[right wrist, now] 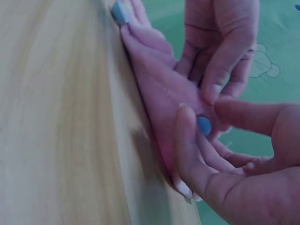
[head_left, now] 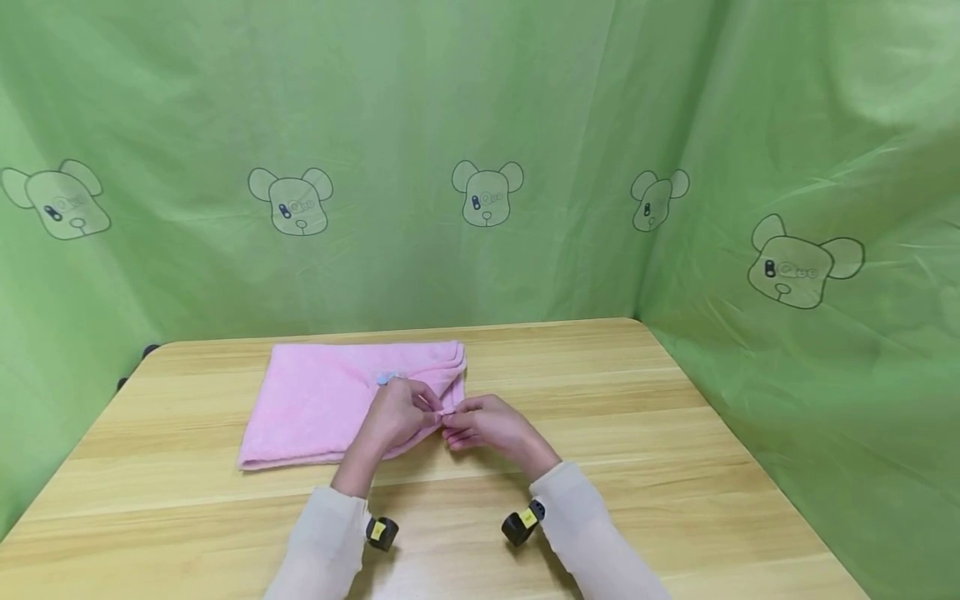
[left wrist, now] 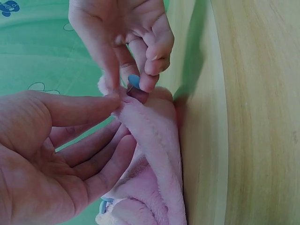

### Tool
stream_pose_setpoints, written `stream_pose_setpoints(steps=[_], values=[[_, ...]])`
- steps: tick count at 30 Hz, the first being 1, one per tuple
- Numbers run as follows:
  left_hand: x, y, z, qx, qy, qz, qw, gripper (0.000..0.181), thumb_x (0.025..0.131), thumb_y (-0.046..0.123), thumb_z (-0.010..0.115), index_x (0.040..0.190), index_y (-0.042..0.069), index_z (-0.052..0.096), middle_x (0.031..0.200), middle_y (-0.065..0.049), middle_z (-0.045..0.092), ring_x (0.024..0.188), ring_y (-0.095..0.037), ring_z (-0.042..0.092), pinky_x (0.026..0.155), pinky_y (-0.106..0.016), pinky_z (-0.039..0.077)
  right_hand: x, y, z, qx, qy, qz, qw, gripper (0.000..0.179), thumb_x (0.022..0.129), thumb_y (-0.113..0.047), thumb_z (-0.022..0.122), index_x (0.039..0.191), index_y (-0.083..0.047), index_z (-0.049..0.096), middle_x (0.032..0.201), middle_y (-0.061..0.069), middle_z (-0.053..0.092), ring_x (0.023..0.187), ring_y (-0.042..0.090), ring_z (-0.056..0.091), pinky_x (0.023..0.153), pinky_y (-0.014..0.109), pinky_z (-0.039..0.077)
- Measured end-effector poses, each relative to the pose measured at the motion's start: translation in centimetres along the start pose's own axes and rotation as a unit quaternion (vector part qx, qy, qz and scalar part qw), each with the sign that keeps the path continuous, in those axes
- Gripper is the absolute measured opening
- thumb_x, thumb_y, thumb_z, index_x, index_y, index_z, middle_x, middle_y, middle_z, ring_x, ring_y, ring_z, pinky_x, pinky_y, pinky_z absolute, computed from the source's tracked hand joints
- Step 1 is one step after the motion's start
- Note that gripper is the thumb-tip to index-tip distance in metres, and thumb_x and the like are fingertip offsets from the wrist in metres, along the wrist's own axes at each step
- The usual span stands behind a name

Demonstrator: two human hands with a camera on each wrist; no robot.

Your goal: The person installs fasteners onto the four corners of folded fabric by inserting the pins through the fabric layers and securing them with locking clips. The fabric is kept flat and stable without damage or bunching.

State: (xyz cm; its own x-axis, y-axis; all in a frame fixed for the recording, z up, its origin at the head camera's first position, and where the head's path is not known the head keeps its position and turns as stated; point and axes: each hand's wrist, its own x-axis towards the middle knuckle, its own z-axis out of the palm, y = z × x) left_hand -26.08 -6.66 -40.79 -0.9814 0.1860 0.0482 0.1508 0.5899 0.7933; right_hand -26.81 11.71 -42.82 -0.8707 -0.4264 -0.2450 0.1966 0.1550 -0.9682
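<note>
A pink plush cloth (head_left: 315,400) lies folded on the table, its right front corner raised between both hands. My left hand (head_left: 397,412) pinches the cloth's edge between thumb and forefinger; its other fingers curve loosely below, as the left wrist view shows. Facing it, my right hand (head_left: 491,427) pinches the same edge, fingertips around a small round blue button (right wrist: 204,125). That blue button (left wrist: 134,80) stands out from the fabric near the right fingers in the left wrist view. A second blue piece (right wrist: 120,12) sits farther along the cloth.
The wooden table (head_left: 637,467) extends around the cloth, bare wood showing to the right and in front. Green curtains (head_left: 390,267) with bear-head drawings stand behind and at both sides. A black camera (head_left: 382,533) is strapped at the left wrist, another camera (head_left: 522,523) at the right.
</note>
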Motion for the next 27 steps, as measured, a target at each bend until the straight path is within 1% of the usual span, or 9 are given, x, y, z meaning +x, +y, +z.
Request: stream_pose_setpoints(steps=[3, 7, 9, 12, 15, 17, 19, 23, 27], values=[[0.02, -0.08, 0.09, 0.005, -0.003, 0.006, 1.0, 0.012, 0.078, 0.001, 0.08, 0.082, 0.011, 0.076, 0.084, -0.005, 0.077, 0.078, -0.017, 0.07, 0.08, -0.037, 0.057, 0.0, 0.04, -0.16, 0.023, -0.015, 0.009, 0.9996, 0.026, 0.099, -0.011, 0.062, 0.11, 0.012, 0.062, 0.109, 0.03, 0.069, 0.083, 0.019, 0.071, 0.083, 0.034, 0.061], [0.0, -0.11, 0.07, 0.013, -0.009, 0.013, 0.9998, 0.009, 0.08, 0.003, 0.081, 0.083, 0.011, 0.077, 0.083, -0.002, 0.077, 0.078, -0.015, 0.068, 0.084, -0.039, 0.055, 0.05, 0.14, -0.17, 0.027, -0.015, 0.012, 0.9994, 0.035, 0.102, -0.019, 0.06, 0.116, 0.013, 0.062, 0.105, 0.025, 0.071, 0.082, 0.018, 0.07, 0.083, 0.032, 0.061], [-0.01, -0.09, 0.01, 0.017, -0.012, 0.013, 0.9997, 0.006, 0.081, 0.004, 0.08, 0.083, 0.01, 0.079, 0.083, -0.002, 0.077, 0.078, -0.014, 0.066, 0.082, -0.036, 0.053, 0.15, 0.27, -0.17, 0.026, -0.011, 0.012, 0.9995, 0.036, 0.102, -0.018, 0.059, 0.117, 0.014, 0.061, 0.104, 0.024, 0.071, 0.081, 0.017, 0.07, 0.082, 0.032, 0.061], [0.01, -0.11, -0.11, 0.021, -0.016, 0.005, 0.9996, 0.004, 0.084, 0.006, 0.078, 0.084, 0.009, 0.08, 0.083, -0.002, 0.078, 0.076, -0.013, 0.063, 0.075, -0.031, 0.051, 0.28, 0.48, -0.19, 0.021, -0.003, 0.009, 0.9997, 0.031, 0.101, -0.011, 0.056, 0.117, 0.016, 0.06, 0.104, 0.025, 0.071, 0.08, 0.017, 0.07, 0.082, 0.032, 0.061], [0.07, -0.11, -0.26, 0.015, -0.017, -0.006, 0.9997, 0.004, 0.085, 0.006, 0.076, 0.084, 0.007, 0.08, 0.08, -0.004, 0.077, 0.071, -0.013, 0.062, 0.068, -0.027, 0.051, 0.38, 0.6, -0.17, 0.019, 0.004, 0.007, 0.9998, 0.027, 0.099, -0.006, 0.054, 0.115, 0.016, 0.059, 0.106, 0.028, 0.07, 0.081, 0.019, 0.07, 0.082, 0.033, 0.061], [0.08, -0.11, -0.3, 0.016, -0.017, -0.009, 0.9997, 0.005, 0.086, 0.006, 0.076, 0.084, 0.006, 0.08, 0.079, -0.004, 0.076, 0.069, -0.013, 0.063, 0.066, -0.026, 0.051, 0.35, 0.59, -0.16, 0.019, 0.006, 0.004, 0.9998, 0.025, 0.099, -0.004, 0.054, 0.113, 0.015, 0.059, 0.106, 0.029, 0.07, 0.082, 0.019, 0.07, 0.083, 0.034, 0.061], [0.13, -0.13, -0.26, 0.021, -0.018, -0.01, 0.9996, 0.005, 0.086, 0.007, 0.076, 0.085, 0.006, 0.081, 0.08, -0.004, 0.077, 0.071, -0.014, 0.063, 0.069, -0.028, 0.052, 0.33, 0.61, -0.13, 0.022, 0.007, 0.001, 0.9997, 0.023, 0.098, -0.003, 0.053, 0.112, 0.015, 0.059, 0.108, 0.031, 0.069, 0.082, 0.02, 0.07, 0.083, 0.034, 0.061], [0.17, -0.2, -0.14, 0.037, -0.019, -0.007, 0.9991, 0.005, 0.086, 0.011, 0.078, 0.087, 0.01, 0.082, 0.086, -0.003, 0.079, 0.082, -0.015, 0.064, 0.082, -0.036, 0.053, 0.37, 0.74, -0.15, 0.031, 0.006, -0.004, 0.9995, 0.025, 0.099, -0.003, 0.054, 0.113, 0.017, 0.059, 0.114, 0.036, 0.067, 0.084, 0.02, 0.072, 0.084, 0.034, 0.061], [0.01, -0.19, -0.18, 0.039, -0.021, -0.004, 0.999, 0.006, 0.085, 0.01, 0.078, 0.088, 0.013, 0.082, 0.091, -0.004, 0.08, 0.091, -0.019, 0.067, 0.093, -0.044, 0.052, 0.44, 0.81, -0.17, 0.029, 0.009, -0.005, 0.9995, 0.026, 0.098, -0.003, 0.056, 0.114, 0.017, 0.061, 0.111, 0.033, 0.068, 0.084, 0.019, 0.071, 0.084, 0.032, 0.061]])
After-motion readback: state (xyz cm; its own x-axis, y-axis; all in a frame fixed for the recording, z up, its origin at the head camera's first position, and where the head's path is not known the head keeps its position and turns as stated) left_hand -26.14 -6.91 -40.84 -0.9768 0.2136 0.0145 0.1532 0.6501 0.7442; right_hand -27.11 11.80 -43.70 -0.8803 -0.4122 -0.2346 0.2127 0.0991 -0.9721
